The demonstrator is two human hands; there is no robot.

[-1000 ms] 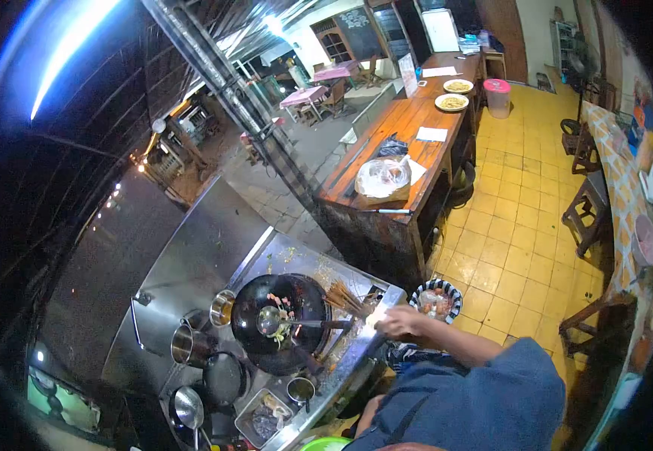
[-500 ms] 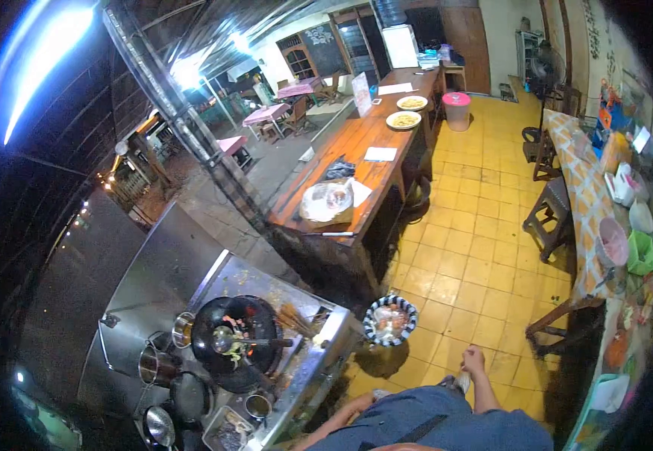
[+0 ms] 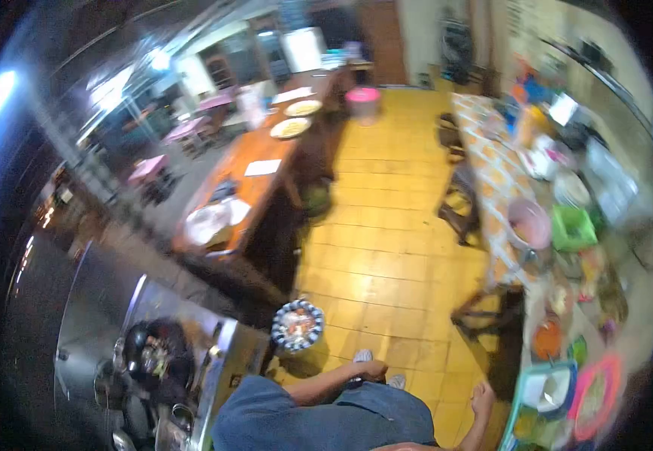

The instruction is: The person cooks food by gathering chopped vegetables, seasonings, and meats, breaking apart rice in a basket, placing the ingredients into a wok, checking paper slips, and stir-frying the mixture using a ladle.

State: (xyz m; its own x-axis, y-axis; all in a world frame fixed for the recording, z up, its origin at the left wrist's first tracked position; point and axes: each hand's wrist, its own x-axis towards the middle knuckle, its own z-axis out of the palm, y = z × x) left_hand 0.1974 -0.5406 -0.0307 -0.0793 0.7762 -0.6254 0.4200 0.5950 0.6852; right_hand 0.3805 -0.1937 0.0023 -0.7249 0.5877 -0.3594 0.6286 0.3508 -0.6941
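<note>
My left hand [image 3: 372,370] is in front of my body, above the yellow floor, its fingers blurred and partly hidden. My right hand [image 3: 482,397] is at the lower right beside my body, fingers curled closed, with nothing visible in it. At the lower left, a black wok [image 3: 159,358] with pieces of food sits on the metal stove [image 3: 245,347]. On the floor right of the stove stands a black-and-white basket [image 3: 298,326] holding reddish and pale contents, nearer my left hand than my right.
A long wooden counter [image 3: 255,192] bears two plates of food [image 3: 291,128], papers and a plastic bag. On the right, a patterned table [image 3: 492,161] holds a pink bowl [image 3: 528,223] and a green basket [image 3: 574,228]. Trays are at the lower right. A pink-lidded bucket [image 3: 363,105] stands farther back.
The view has swung right, moving the stove and counter leftward in frame. My right hand has left the stove side and is now by the right-hand table. My left hand has come across in front of my body.
</note>
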